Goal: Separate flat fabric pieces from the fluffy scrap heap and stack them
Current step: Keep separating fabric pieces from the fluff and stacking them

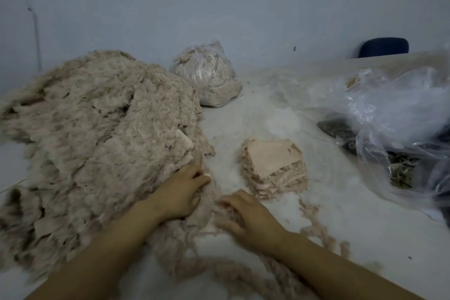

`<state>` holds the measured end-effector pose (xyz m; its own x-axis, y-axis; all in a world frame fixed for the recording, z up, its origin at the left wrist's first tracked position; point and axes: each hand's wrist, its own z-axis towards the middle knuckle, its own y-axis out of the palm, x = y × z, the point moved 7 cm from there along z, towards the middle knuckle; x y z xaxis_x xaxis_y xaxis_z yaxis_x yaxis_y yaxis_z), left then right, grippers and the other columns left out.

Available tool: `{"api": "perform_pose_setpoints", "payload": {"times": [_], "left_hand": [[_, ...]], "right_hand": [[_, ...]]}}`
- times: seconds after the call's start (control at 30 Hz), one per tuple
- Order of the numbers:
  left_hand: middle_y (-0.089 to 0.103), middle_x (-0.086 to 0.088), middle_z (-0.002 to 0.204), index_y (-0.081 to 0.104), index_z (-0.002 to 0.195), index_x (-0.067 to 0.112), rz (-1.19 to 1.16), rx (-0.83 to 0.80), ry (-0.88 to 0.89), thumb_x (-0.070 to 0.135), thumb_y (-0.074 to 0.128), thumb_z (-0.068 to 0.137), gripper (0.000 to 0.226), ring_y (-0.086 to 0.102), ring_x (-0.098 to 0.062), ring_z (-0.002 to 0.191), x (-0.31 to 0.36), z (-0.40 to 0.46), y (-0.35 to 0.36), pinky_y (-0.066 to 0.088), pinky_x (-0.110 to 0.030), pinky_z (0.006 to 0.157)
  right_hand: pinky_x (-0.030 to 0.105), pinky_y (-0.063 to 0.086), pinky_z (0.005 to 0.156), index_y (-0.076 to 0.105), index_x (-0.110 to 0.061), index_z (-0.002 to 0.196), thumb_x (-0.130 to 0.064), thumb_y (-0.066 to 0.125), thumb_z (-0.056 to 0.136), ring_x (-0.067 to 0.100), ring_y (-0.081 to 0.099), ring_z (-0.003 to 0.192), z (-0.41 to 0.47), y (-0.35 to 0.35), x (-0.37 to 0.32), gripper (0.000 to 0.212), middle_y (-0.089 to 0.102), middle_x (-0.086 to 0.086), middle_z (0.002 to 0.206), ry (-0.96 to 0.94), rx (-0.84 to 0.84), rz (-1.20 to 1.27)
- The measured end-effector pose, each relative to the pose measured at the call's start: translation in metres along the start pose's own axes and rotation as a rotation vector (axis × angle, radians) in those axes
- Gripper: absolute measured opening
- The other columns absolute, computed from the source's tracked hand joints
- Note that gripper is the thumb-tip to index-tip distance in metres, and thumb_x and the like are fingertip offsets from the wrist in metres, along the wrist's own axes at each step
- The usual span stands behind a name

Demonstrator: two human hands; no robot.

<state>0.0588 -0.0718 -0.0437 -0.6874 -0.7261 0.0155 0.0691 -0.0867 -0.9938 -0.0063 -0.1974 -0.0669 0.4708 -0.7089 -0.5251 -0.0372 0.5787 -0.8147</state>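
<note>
Left hand (181, 192) pinching a flat piece, apparently; right hand (246, 214) spread on fluff at scrap heap (97, 129) edge. Risk: clinging fluff carried onto stack (274, 165).

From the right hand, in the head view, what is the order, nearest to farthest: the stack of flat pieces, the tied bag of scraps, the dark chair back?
Measured from the right hand:
1. Stack of flat pieces, just beyond it, slightly right.
2. Tied bag of scraps, farther back, near the wall.
3. Dark chair back, far right, behind the table.
</note>
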Motion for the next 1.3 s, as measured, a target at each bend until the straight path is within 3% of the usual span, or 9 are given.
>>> {"api": "perform_pose_setpoints", "payload": {"times": [0.23, 0.47, 0.57, 0.67, 0.87, 0.93, 1.03, 1.17, 1.3], "left_hand": [[0.041, 0.003, 0.131, 0.052, 0.133, 0.02, -0.235, -0.141, 0.008, 0.027, 0.051, 0.082, 0.051, 0.038, -0.011, 0.12, 0.002, -0.031, 0.013, 0.034, -0.027, 0.104], [0.062, -0.004, 0.101, 0.068, 0.099, 0.009, -0.362, -0.025, -0.045, 0.019, 0.049, 0.098, 0.022, 0.048, -0.016, 0.094, 0.005, -0.021, -0.002, 0.036, -0.028, 0.087], [0.059, -0.002, 0.078, 0.059, 0.084, 0.006, -0.472, -0.01, -0.046, 0.024, 0.047, 0.095, 0.025, 0.049, -0.014, 0.076, 0.007, -0.019, -0.014, 0.039, -0.031, 0.075], [0.052, 0.006, 0.069, 0.055, 0.079, 0.013, -0.633, -0.036, -0.174, 0.053, 0.054, 0.081, 0.04, 0.05, -0.007, 0.065, -0.008, -0.02, -0.019, 0.04, -0.027, 0.065], [0.066, -0.005, 0.077, 0.065, 0.071, 0.01, -0.33, -0.031, -0.154, 0.007, 0.059, 0.082, 0.013, 0.055, -0.013, 0.072, -0.021, -0.006, -0.025, 0.038, -0.025, 0.064], [0.064, -0.006, 0.083, 0.072, 0.08, 0.009, -0.364, -0.039, -0.115, 0.0, 0.056, 0.081, 0.018, 0.057, -0.016, 0.078, -0.013, -0.001, -0.028, 0.043, -0.03, 0.069], [0.056, 0.002, 0.078, 0.074, 0.082, 0.014, -0.385, -0.034, -0.049, -0.003, 0.058, 0.079, 0.024, 0.052, -0.013, 0.075, 0.004, 0.011, -0.037, 0.041, -0.029, 0.067], [0.057, 0.003, 0.08, 0.073, 0.084, 0.014, -0.345, -0.024, -0.071, 0.005, 0.058, 0.082, 0.017, 0.053, -0.013, 0.077, 0.003, 0.016, -0.039, 0.036, -0.025, 0.065], [0.069, -0.008, 0.098, 0.069, 0.088, 0.008, -0.096, -0.119, -0.253, 0.012, 0.053, 0.088, 0.017, 0.063, -0.021, 0.091, -0.036, 0.003, -0.028, 0.042, -0.024, 0.071]], "right_hand": [[0.008, 0.035, 0.068, 0.059, -0.013, 0.087, -0.017, 0.056, 0.094, -0.004, 0.043, 0.072, -0.036, -0.002, 0.012, 0.008, 0.048, -0.007, 0.085, 0.142, 0.003, 0.088], [0.028, 0.035, 0.094, 0.046, -0.018, 0.131, -0.046, 0.062, 0.084, 0.018, 0.042, 0.108, 0.005, -0.008, -0.031, 0.057, 0.048, 0.002, 0.119, 0.075, 0.073, -0.168], [0.02, 0.038, 0.069, 0.062, -0.009, 0.093, -0.024, 0.059, 0.093, 0.013, 0.052, 0.077, 0.021, -0.021, -0.037, 0.015, 0.061, 0.006, 0.085, 0.109, 0.245, 0.191], [0.019, 0.039, 0.06, 0.057, -0.014, 0.071, -0.012, 0.059, 0.093, 0.003, 0.049, 0.059, 0.025, -0.037, -0.023, 0.023, 0.056, -0.005, 0.063, 0.222, 0.353, 0.509], [0.022, 0.045, 0.053, 0.063, -0.021, 0.068, -0.02, 0.067, 0.088, 0.004, 0.053, 0.052, 0.012, -0.038, -0.014, 0.021, 0.058, -0.012, 0.053, 0.279, 0.228, 0.703], [0.021, 0.044, 0.059, 0.064, -0.023, 0.081, -0.042, 0.066, 0.086, 0.001, 0.053, 0.061, 0.012, -0.034, -0.009, 0.02, 0.059, -0.015, 0.066, 0.331, 0.124, 0.56], [0.016, 0.038, 0.061, 0.052, -0.027, 0.115, -0.059, 0.07, 0.075, 0.0, 0.052, 0.081, 0.026, -0.025, -0.007, 0.054, 0.053, -0.015, 0.095, 0.377, -0.017, 0.367], [0.016, 0.035, 0.057, 0.056, -0.013, 0.083, -0.025, 0.07, 0.085, 0.001, 0.048, 0.059, 0.034, -0.031, -0.015, 0.019, 0.053, -0.009, 0.065, 0.275, 0.154, 0.303], [0.013, 0.037, 0.054, 0.051, -0.018, 0.064, -0.009, 0.067, 0.087, 0.001, 0.047, 0.051, 0.011, -0.047, -0.004, 0.029, 0.048, -0.013, 0.051, 0.275, 0.312, 0.483]]}}
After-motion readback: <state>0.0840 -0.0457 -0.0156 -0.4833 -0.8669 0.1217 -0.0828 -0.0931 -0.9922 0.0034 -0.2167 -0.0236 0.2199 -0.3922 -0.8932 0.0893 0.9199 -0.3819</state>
